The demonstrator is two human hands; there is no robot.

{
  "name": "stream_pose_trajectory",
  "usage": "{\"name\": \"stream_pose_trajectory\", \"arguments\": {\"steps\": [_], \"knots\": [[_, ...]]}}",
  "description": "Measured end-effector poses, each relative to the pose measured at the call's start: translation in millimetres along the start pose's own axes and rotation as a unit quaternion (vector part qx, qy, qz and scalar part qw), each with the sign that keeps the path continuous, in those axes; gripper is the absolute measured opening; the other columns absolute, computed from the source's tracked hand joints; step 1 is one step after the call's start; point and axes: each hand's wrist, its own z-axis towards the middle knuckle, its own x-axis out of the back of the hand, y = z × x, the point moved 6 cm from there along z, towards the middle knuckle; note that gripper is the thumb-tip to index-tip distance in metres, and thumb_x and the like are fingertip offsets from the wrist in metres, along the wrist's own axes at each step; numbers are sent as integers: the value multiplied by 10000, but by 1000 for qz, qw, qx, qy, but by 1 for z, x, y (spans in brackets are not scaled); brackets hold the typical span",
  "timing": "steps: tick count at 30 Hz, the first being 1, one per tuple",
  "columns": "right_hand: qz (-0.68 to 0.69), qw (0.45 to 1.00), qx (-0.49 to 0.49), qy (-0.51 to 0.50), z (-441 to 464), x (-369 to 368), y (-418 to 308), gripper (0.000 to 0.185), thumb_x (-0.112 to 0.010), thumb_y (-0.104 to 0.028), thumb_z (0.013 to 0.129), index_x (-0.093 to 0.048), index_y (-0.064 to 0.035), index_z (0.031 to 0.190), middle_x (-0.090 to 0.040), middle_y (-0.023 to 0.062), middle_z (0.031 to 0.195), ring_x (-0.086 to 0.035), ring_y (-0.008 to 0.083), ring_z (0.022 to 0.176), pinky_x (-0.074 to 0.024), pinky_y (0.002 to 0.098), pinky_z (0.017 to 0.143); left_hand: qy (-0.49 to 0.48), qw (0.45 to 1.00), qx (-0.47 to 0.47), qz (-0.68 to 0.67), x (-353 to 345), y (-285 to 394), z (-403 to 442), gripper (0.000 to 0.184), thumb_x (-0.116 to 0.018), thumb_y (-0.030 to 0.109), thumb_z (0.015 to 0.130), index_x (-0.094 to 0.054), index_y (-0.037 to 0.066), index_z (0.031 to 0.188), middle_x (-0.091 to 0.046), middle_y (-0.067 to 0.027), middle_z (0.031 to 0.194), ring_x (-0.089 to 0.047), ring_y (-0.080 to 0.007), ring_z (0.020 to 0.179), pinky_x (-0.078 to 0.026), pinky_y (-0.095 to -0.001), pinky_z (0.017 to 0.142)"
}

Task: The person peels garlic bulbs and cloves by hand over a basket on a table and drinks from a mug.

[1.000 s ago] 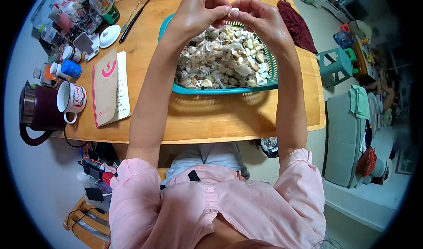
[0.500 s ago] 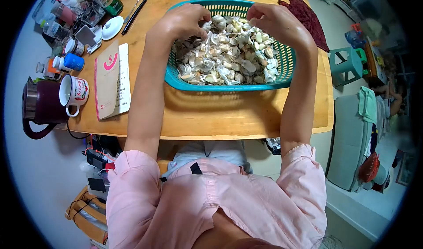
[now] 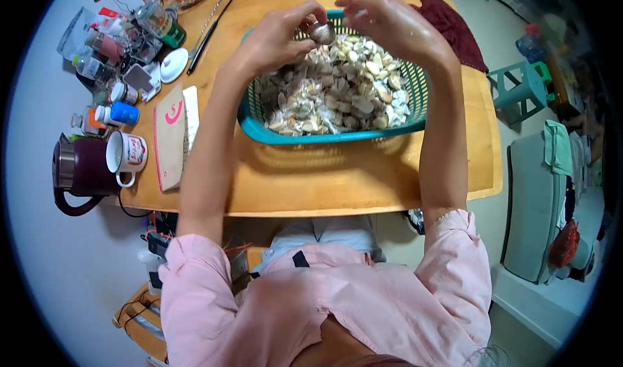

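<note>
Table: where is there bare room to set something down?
Bare wood lies between the basket and the near edge of the table, and right of the right forearm, below the dark red cloth. The left side is crowded: mug, kettle, blue bottle, notebook.

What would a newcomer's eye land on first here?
Probably the teal basket near the table's middle, heaped with garlic cloves and papery skins. Above its far side, the left hand pinches a garlic bulb, the right hand empty-looking beside it. Next, the dark red cloth right of the basket.
</note>
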Motion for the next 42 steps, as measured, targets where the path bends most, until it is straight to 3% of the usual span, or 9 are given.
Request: {"name": "stream_pose_trajectory", "arguments": {"steps": [2,6,10,13,19,28,29,34,42], "knots": [[112,992,51,19,0,-2,-6,366,-623,-255,893,-593,-3,1158,-678,181,1016,-670,309,880,-515,386,754,40,982,69,-174,17,15,-5,417,-654,-60,773,-502,22,1154,-606,-41,985,-601,-90,901,-503,-227,757],[336,941,35,10,3,7,-14,515,-738,-285,803,-567,32,1171,-660,120,986,-643,172,911,-531,302,794,159,971,1,-181,33,48,-4,357,-709,37,772,-537,33,1085,-645,-95,947,-635,-135,829,-534,-263,749],[340,938,60,30,-1,15,-16,470,-761,-199,784,-558,30,1141,-653,112,995,-646,171,906,-544,296,793,144,942,17,-304,40,54,-7,296,-682,72,836,-587,29,1113,-653,-93,921,-636,-124,849,-532,-258,770],[378,925,44,23,1,15,-19,446,-767,-189,778,-551,21,1107,-656,101,955,-650,159,895,-548,284,774,159,948,39,-272,46,54,-7,284,-671,61,854,-618,12,1129,-657,-70,1023,-621,-121,875,-520,-256,757],[254,967,19,-2,1,10,-17,390,-748,-199,802,-580,-6,1096,-638,55,895,-620,122,816,-511,261,708,214,963,-118,113,47,68,-6,129,-690,76,804,-666,15,916,-644,-104,797,-643,-218,679,-510,-298,614],[257,965,-45,31,-17,41,-20,379,-693,-218,834,-618,-36,1158,-654,76,1033,-617,161,946,-500,309,851,231,964,-131,-11,41,86,13,188,-631,85,849,-652,10,1020,-670,-118,910,-659,-193,783,-513,-290,709],[212,974,45,60,-15,36,-31,389,-688,-219,837,-608,-33,1168,-658,87,1046,-614,167,970,-500,327,859,244,964,-102,-39,41,82,4,194,-638,50,802,-656,27,993,-661,-136,861,-645,-277,768,-504,-341,691],[289,952,28,98,2,18,-17,517,-738,-330,760,-558,16,1099,-636,169,1013,-638,224,896,-526,322,777,267,962,20,-48,42,58,-7,96,-593,-11,876,-620,-3,968,-608,-10,802,-574,-60,759,-472,-213,696],[314,946,14,73,-2,24,-20,414,-667,-303,745,-646,10,1015,-679,134,858,-658,201,814,-527,302,732,227,974,-6,10,49,52,-7,128,-573,6,876,-597,-17,999,-597,-30,818,-568,-74,742,-463,-221,689]]}}
